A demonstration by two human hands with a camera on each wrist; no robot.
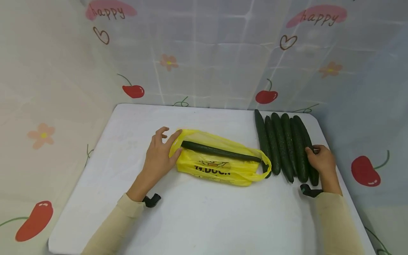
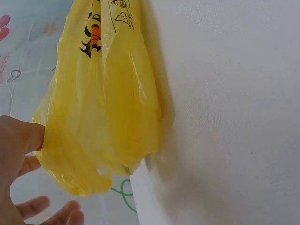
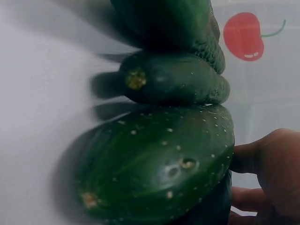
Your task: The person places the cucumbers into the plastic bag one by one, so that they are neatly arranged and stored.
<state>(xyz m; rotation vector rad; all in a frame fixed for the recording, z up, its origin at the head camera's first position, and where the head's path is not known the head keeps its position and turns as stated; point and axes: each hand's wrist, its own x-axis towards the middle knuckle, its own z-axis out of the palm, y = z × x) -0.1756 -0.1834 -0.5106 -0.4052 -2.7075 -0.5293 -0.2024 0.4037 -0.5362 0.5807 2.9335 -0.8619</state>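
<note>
On the table a yellow plastic bag lies flat with dark lettering, and a long dark-green cucumber lies along it, one end near the bag's handle loop. My left hand is at the bag's left end, thumb and index finger spread apart with their tips on the plastic; in the left wrist view the thumb touches the bag's edge. At the right end of a row of cucumbers, my right hand grips the outermost cucumber, thumb on its left side. Its other fingers are partly hidden.
Several cucumbers lie side by side, close together, on the right part of the white table. A patterned curtain with cherries and flowers hangs behind and at both sides. The table's right edge runs beside the right arm.
</note>
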